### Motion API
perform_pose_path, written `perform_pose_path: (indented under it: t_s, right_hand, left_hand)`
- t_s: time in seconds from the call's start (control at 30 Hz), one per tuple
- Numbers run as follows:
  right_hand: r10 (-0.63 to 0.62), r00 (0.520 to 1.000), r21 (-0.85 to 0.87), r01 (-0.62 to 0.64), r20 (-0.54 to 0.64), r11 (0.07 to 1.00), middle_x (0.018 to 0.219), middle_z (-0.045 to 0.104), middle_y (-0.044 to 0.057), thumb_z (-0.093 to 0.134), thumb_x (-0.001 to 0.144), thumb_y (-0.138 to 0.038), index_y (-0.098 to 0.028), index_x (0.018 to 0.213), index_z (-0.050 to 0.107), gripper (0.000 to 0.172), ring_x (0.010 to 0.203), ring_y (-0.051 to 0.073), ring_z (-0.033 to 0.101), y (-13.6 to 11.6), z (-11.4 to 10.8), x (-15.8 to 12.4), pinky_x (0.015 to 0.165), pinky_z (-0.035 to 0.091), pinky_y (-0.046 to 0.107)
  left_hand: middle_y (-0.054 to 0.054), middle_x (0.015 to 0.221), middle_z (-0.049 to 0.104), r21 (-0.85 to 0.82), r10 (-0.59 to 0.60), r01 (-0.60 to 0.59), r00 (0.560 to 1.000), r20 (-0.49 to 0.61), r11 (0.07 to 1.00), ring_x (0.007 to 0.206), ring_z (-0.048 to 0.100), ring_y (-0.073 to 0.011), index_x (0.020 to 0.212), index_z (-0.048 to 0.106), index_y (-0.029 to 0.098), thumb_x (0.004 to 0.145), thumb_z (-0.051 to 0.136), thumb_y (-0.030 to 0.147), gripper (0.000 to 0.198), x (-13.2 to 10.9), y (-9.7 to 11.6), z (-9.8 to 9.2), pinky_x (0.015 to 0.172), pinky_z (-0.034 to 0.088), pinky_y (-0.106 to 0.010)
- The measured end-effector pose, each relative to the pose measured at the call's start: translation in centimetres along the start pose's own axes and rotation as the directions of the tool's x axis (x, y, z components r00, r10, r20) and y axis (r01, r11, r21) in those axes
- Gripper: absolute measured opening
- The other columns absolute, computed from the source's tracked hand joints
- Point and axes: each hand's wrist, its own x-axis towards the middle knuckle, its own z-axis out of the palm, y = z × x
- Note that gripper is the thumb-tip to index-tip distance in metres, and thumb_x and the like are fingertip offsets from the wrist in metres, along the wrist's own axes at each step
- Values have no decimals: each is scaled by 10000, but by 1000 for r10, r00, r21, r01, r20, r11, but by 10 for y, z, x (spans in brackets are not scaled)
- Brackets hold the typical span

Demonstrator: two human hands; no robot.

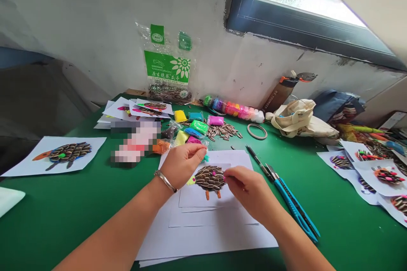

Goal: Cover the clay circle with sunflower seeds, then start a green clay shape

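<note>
Nearly centred on a paper sheet (pixel 199 198) on the green table (pixel 47 220), a sunflower-seed bird (pixel 210 178) sits under the right hand (pixel 246 190), whose pinched fingertips (pixel 225 176) touch a pink clay dot (pixel 214 173). The half-curled left hand (pixel 182 165) rests just beyond, its hold unclear. Blue craft knives (pixel 286 197) lie right.

Two hands at a sunflower-seed bird picture (pixel 209 178) on the green table (pixel 57 216).
Left hand (pixel 182 165) lies on its far edge; right hand (pixel 246 190) pinches a pink clay piece (pixel 224 174); blue craft knives (pixel 294 207) lie just right.
</note>
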Motion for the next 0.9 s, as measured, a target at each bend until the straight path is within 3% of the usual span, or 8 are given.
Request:
perform_pose_path:
  t_s: [0.13, 0.23, 0.4, 0.63, 0.77, 0.9]
  right_hand:
    - [25, 979, -214, 20, 205, 977, 741, 627, -12, 471, 853, -129, -246, 813, 640, 209, 657, 137, 543, -5, -2, -10, 573, 352, 228]
    - [62, 962, -281, 16, 266, 960, 788, 668, -2, 470, 839, -104, -256, 838, 655, 239, 704, 155, 593, -10, 0, -13, 598, 362, 234]
    - [117, 953, -305, -28, 279, 952, 839, 697, 17, 459, 825, -79, -254, 875, 674, 282, 755, 174, 631, -12, 4, -12, 623, 371, 239]
    - [135, 954, -315, -46, 267, 948, 763, 693, 8, 463, 835, -97, -234, 781, 664, 249, 692, 166, 618, -10, 8, -10, 569, 322, 239]
    - [145, 956, -327, -56, 257, 943, 772, 704, 16, 466, 836, -107, -227, 773, 669, 244, 697, 174, 625, -9, 10, -10, 560, 305, 246]
    - [134, 961, -286, -62, 242, 956, 791, 712, 13, 469, 836, -114, -237, 809, 673, 240, 718, 171, 633, -6, 11, -10, 574, 310, 241]
  left_hand:
    - [-9, 912, 750, 145, 83, -81, 997, -10, 986, 865, 666, -222, 915, 748, 244, 836, 574, 370, 229, -2, -3, 2, 760, 494, -311]
    - [5, 870, 751, 175, 138, -140, 990, 23, 974, 843, 665, -210, 888, 753, 265, 847, 567, 350, 209, -2, -5, 4, 722, 479, -278]
    - [9, 851, 746, 288, 203, -213, 977, 63, 934, 801, 659, -196, 877, 745, 278, 851, 566, 323, 187, -3, -7, 4, 714, 457, -262]
    - [-56, 1000, 716, 564, 153, -266, 959, 240, 782, 946, 634, -250, 1027, 682, 223, 897, 480, 282, 247, -8, -1, 7, 814, 464, -350]
    - [-54, 884, 701, 580, 198, -387, 911, 362, 717, 866, 625, -238, 913, 673, 204, 877, 480, 180, 197, -18, 2, 15, 770, 483, -359]
    - [-69, 1012, 685, 559, 266, -448, 886, 379, 697, 963, 600, -251, 948, 661, 196, 831, 543, 133, 178, -33, -5, 19, 830, 493, -387]
